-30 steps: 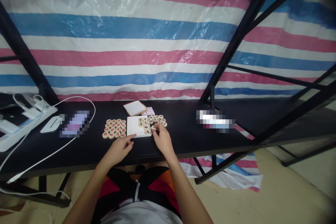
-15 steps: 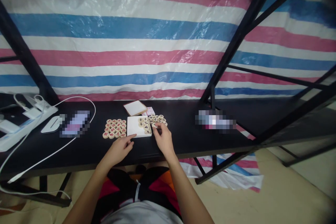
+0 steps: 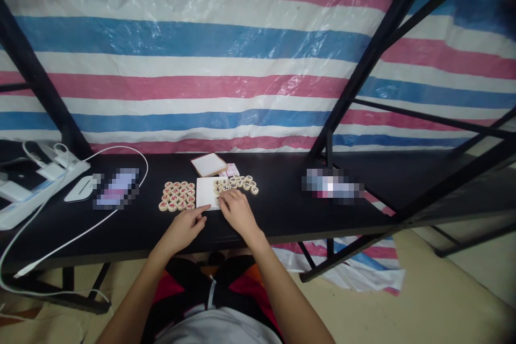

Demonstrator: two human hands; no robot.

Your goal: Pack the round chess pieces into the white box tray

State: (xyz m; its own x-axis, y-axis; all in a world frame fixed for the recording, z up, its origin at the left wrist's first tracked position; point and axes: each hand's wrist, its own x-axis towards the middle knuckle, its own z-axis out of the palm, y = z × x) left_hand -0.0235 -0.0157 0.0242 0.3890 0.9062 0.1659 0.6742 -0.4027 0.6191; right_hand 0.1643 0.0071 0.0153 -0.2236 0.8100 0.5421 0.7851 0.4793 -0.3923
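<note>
On a black table (image 3: 282, 207), seen from the head camera, a white box (image 3: 203, 189) sits before the person, its right side partly hidden by the right hand (image 3: 241, 215). That hand's fingers bend down over the box; whether they grasp a disc cannot be told. Some discs (image 3: 221, 185) show inside; others may be covered. The left hand (image 3: 184, 229) is relaxed and grips nothing visible, its index fingertip at the box's near edge. Red-marked discs (image 3: 177, 196) stand in rows just left of the box; dark-marked discs (image 3: 244, 182) cluster at its right. Behind lie a white panel (image 3: 208, 164) and a partly covered paper (image 3: 231, 170). Two objects, one left (image 3: 116, 188), one right (image 3: 332, 187), are pixelated. A power strip (image 3: 48, 183) runs off the left edge.
</note>
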